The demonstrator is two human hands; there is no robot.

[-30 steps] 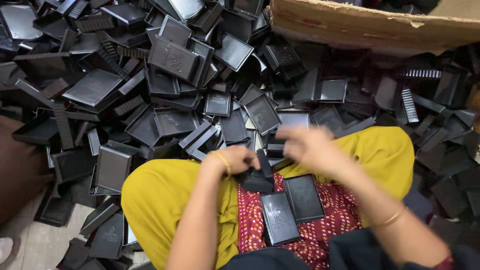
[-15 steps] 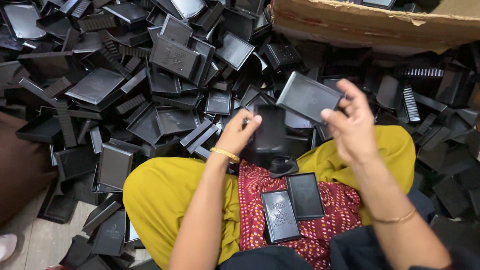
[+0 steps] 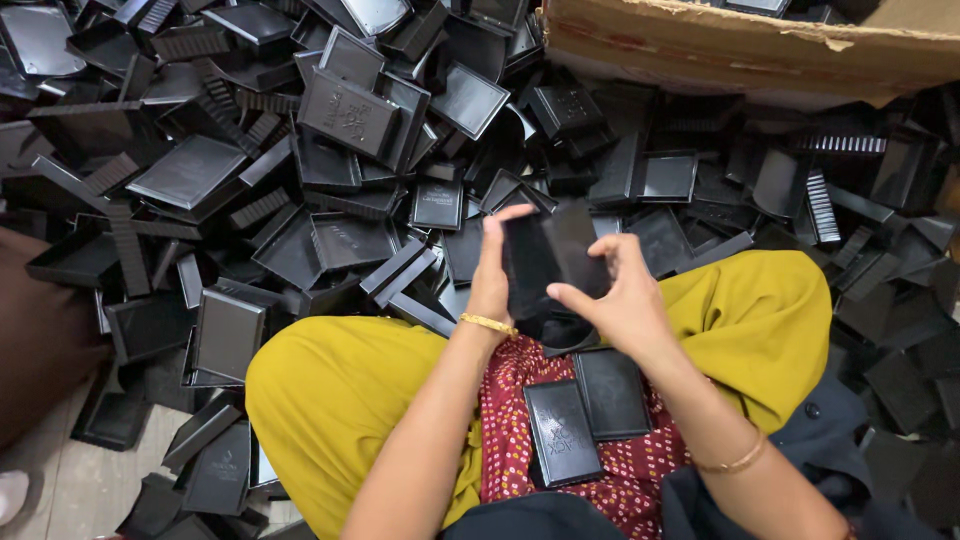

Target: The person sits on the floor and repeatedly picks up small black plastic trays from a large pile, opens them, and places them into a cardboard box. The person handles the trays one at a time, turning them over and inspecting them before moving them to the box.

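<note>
I see both hands holding a flat black rectangular plastic tray (image 3: 553,260) above the lap: left hand (image 3: 492,275) gripping its left edge, right hand (image 3: 622,300) pinching the right. It looks light, stiff, slightly slippery; the edges seem the best hold.

The black piece (image 3: 553,262) held between both hands is motion-blurred; the cardboard box (image 3: 740,45) runs off the top edge.

A flat case (image 3: 553,262) is sitting between the fingers (image 3: 493,262) of both hands. Two more cases (image 3: 585,412) are lying below the fingers on the lap; a heap of cases (image 3: 300,170) is spreading beyond the fingertips, with a cardboard box (image 3: 740,50) behind it.
</note>
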